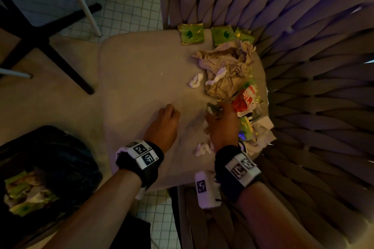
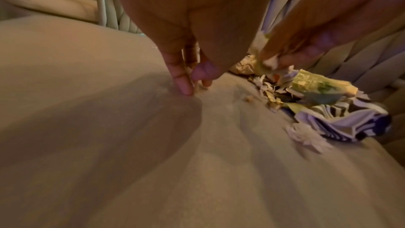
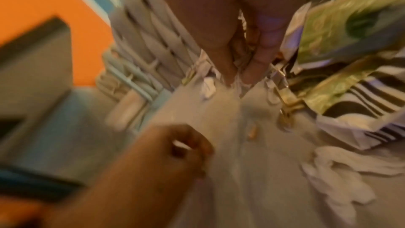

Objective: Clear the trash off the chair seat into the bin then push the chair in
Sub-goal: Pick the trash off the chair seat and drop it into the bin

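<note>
Pinching small scrap (image 2: 198, 87) off seat cushion (image 1: 141, 79) with left hand (image 1: 165, 125); right hand (image 1: 221, 125) fingers curled round crumpled wrapper (image 1: 214, 109), trash pile (image 1: 228, 70) just beyond fingertips.

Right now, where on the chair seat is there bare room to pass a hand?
The seat cushion is bare between its left edge and the crumpled brown paper, beyond the left hand. The right side is crowded: green packets, a red wrapper and the right hand gripping scraps.
</note>
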The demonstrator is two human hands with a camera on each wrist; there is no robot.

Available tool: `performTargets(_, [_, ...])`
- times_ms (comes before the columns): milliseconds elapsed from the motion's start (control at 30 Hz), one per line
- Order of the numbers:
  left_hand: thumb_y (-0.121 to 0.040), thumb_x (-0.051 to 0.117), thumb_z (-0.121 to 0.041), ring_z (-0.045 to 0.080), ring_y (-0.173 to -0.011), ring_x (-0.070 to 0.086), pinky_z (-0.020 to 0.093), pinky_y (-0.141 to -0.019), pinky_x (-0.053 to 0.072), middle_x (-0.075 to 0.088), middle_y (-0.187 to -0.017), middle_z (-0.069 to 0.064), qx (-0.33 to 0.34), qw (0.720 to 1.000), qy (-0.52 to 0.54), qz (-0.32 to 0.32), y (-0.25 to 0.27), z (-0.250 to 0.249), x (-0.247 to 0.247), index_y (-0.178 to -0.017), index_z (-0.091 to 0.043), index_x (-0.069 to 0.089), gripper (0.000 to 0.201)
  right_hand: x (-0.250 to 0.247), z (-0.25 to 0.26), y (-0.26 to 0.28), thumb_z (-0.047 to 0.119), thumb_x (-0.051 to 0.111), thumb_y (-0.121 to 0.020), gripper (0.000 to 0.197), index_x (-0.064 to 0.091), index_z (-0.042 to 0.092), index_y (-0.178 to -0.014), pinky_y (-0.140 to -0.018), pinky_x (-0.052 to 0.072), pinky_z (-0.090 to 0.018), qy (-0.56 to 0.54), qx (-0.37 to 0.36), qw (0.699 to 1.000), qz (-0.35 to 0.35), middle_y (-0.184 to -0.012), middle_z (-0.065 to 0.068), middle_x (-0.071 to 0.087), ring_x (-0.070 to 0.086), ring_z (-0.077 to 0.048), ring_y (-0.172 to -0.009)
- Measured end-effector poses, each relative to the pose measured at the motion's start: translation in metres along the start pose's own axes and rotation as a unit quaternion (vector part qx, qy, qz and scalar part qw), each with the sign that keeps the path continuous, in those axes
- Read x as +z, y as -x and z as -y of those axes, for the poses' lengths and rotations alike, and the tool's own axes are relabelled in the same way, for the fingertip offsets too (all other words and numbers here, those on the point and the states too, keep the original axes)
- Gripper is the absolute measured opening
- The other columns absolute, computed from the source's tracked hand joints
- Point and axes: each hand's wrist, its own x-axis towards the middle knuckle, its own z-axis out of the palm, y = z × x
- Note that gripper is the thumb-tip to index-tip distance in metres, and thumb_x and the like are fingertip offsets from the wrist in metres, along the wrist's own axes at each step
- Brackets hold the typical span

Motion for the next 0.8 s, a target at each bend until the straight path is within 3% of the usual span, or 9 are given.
performTargets(67, [-0.074, 0.040, 0.012, 0.043, -0.096, 0.052, 0.053, -0.075, 0.050, 0.052, -0.109, 0.025, 0.006, 1.000, 0.011, -0.007, -0.001, -0.002, 0.002, -0.095, 0.004, 0.058, 0.029, -0.022, -0.005, 0.009, 0.015, 0.069, -0.078, 0.041, 0.051, 0.017, -0.114, -0.067, 0.056, -0.037, -0.086, 0.053, 0.995, -0.004, -0.099, -0.007, 0.062, 0.063, -0.027, -0.078])
performTargets(133, [-0.076, 0.045, 0.009, 0.043, -0.097, 0.052, 0.054, -0.079, 0.050, 0.052, -0.111, 0.025, 0.011, 1.000, 0.025, -0.007, -0.003, -0.007, 0.004, -0.098, 0.005, 0.059, 0.027, -0.041, -0.023, 0.020, 0.022, 0.075, -0.066, 0.058, 0.049, 0.013, -0.117, -0.062, 0.054, -0.036, -0.123, 0.111, 0.986, -0.010, -0.093, -0.011, 0.065, 0.064, -0.028, -0.071])
performTargets(200, [-0.082, 0.051, 0.001, 0.042, -0.100, 0.051, 0.052, -0.084, 0.049, 0.052, -0.114, 0.023, 0.016, 0.999, 0.037, -0.008, -0.004, -0.016, 0.005, -0.101, 0.005, 0.059, 0.021, -0.049, -0.048, 0.030, 0.032, 0.076, -0.049, 0.077, 0.046, 0.009, -0.116, -0.064, 0.058, -0.044, -0.132, 0.174, 0.975, -0.039, -0.093, -0.018, 0.067, 0.066, -0.032, -0.072])
performTargets(267, [-0.087, 0.055, -0.012, 0.039, -0.101, 0.051, 0.048, -0.087, 0.049, 0.051, -0.116, 0.021, 0.034, 0.999, 0.037, -0.005, -0.005, -0.028, 0.008, -0.103, 0.003, 0.060, 0.022, -0.050, -0.067, 0.036, 0.032, 0.078, -0.041, 0.082, 0.049, 0.007, -0.113, -0.065, 0.060, -0.051, -0.126, 0.247, 0.960, -0.039, -0.096, -0.022, 0.069, 0.069, -0.035, -0.077])
performTargets(400, [-0.080, 0.068, -0.019, 0.039, -0.100, 0.054, 0.045, -0.080, 0.051, 0.054, -0.113, 0.021, 0.048, 0.999, -0.001, 0.020, -0.008, -0.044, 0.022, -0.098, 0.004, 0.061, 0.030, -0.045, -0.078, 0.039, -0.004, 0.077, -0.063, 0.053, 0.055, -0.008, -0.110, -0.044, 0.054, -0.029, -0.218, 0.341, 0.914, 0.005, -0.087, -0.023, 0.069, 0.065, -0.022, -0.055])
performTargets(467, [-0.069, 0.077, -0.015, 0.036, -0.092, 0.059, 0.040, -0.069, 0.053, 0.058, -0.105, 0.018, 0.049, 0.997, -0.032, 0.046, -0.009, -0.047, 0.024, -0.089, 0.000, 0.062, 0.029, -0.040, -0.081, 0.035, -0.002, 0.076, -0.065, 0.044, 0.059, -0.011, -0.105, -0.041, 0.049, -0.024, -0.217, 0.357, 0.909, 0.006, -0.081, -0.023, 0.068, 0.062, -0.022, -0.049])
performTargets(600, [-0.052, 0.077, 0.003, 0.029, -0.073, 0.063, 0.031, -0.050, 0.048, 0.063, -0.090, 0.014, 0.075, 0.991, -0.103, 0.029, -0.008, -0.045, 0.024, -0.073, -0.006, 0.062, 0.028, -0.040, -0.084, 0.030, 0.009, 0.076, -0.068, 0.039, 0.063, -0.004, -0.103, -0.049, 0.052, -0.028, -0.188, 0.348, 0.918, 0.001, -0.085, -0.022, 0.072, 0.068, -0.028, -0.059])
performTargets(700, [-0.065, 0.068, 0.009, 0.035, -0.075, 0.059, 0.040, -0.056, 0.054, 0.059, -0.091, 0.018, 0.086, 0.995, -0.036, 0.026, -0.007, -0.035, 0.026, -0.073, -0.002, 0.059, 0.017, -0.049, -0.081, 0.032, 0.010, 0.077, -0.071, 0.036, 0.065, 0.003, -0.104, -0.062, 0.059, -0.038, -0.162, 0.348, 0.923, -0.002, -0.093, -0.019, 0.071, 0.070, -0.031, -0.077])
performTargets(800, [-0.083, 0.059, 0.002, 0.034, -0.084, 0.057, 0.043, -0.074, 0.052, 0.057, -0.096, 0.018, 0.052, 0.995, 0.091, -0.001, -0.001, -0.022, 0.017, -0.081, 0.001, 0.065, 0.006, -0.057, -0.070, 0.042, 0.008, 0.078, -0.070, 0.039, 0.064, -0.002, -0.105, -0.075, 0.059, -0.045, -0.175, 0.316, 0.932, 0.005, -0.094, -0.019, 0.070, 0.069, -0.032, -0.086])
